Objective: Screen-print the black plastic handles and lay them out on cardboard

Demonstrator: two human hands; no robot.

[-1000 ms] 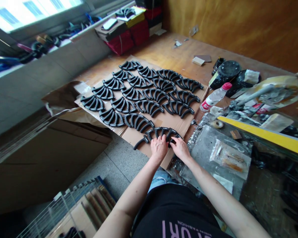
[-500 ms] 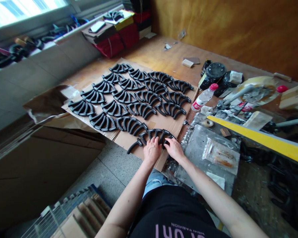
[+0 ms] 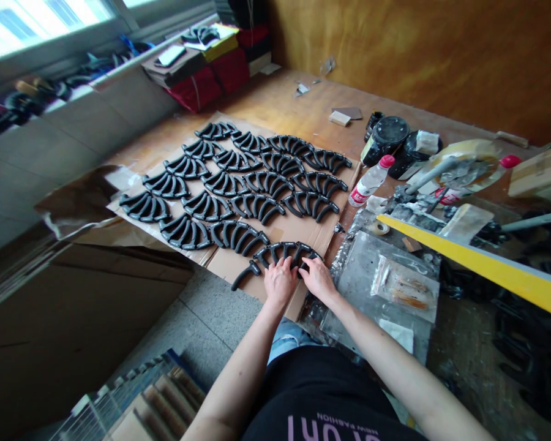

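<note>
Black curved handles with short crosspieces at one end lie side by side in fan-shaped rows (image 3: 257,205) on a flattened cardboard sheet (image 3: 275,229). At the sheet's near edge, both hands are on the front row of handles (image 3: 275,250). My left hand (image 3: 281,283) has its fingers bent over the middle of that row. Close beside it, my right hand (image 3: 319,278) grips the right end, thumb and fingers curled in; the fingertips are partly hidden. One single handle (image 3: 245,275) lies apart, left of my left hand.
To the right stand a plastic bottle with a red cap (image 3: 370,180), black jars (image 3: 390,138), a tape roll (image 3: 475,162) and a long yellow bar (image 3: 472,257). Red and dark stacks (image 3: 206,86) sit by the window. A wire rack with cardboard (image 3: 151,398) is below left.
The front-row handles now sit closer together, the gap near the right end having narrowed. My right hand has shifted slightly left, towards my left hand. The view has moved a little.
</note>
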